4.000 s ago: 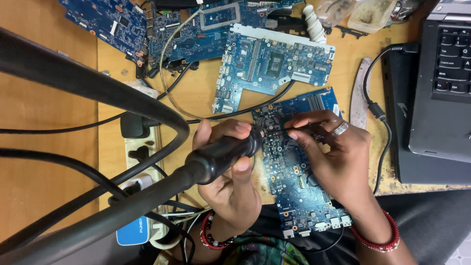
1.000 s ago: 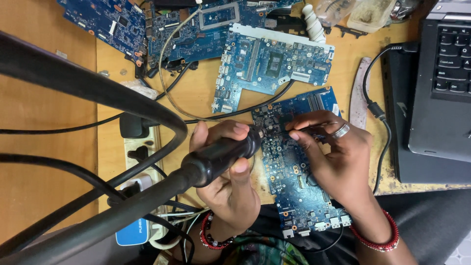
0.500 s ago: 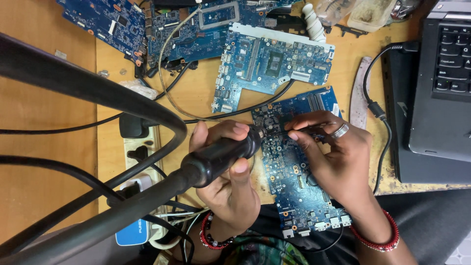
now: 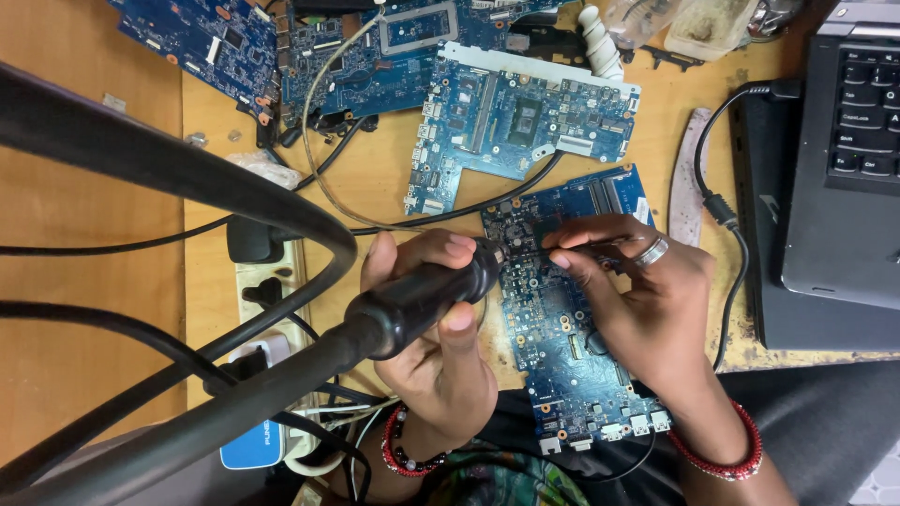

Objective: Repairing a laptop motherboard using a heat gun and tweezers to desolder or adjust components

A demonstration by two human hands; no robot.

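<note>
The left hand [image 4: 441,347] grips a thick black hot-air handle [image 4: 422,295], its nozzle down on a blue circuit board [image 4: 562,347]; the right hand [image 4: 647,309], a ring on one finger, pinches thin tweezers [image 4: 600,248] beside that nozzle; more boards [image 4: 525,117] lie on the wooden bench [image 4: 94,206]; a laptop [image 4: 844,159] sits well off to the right.

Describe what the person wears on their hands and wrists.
Both hands are bare, with no gloves or sleeves. The left hand has a bracelet of dark and red beads at its wrist. The right hand wears a silver ring on one finger and a red beaded bracelet at the wrist.
</note>
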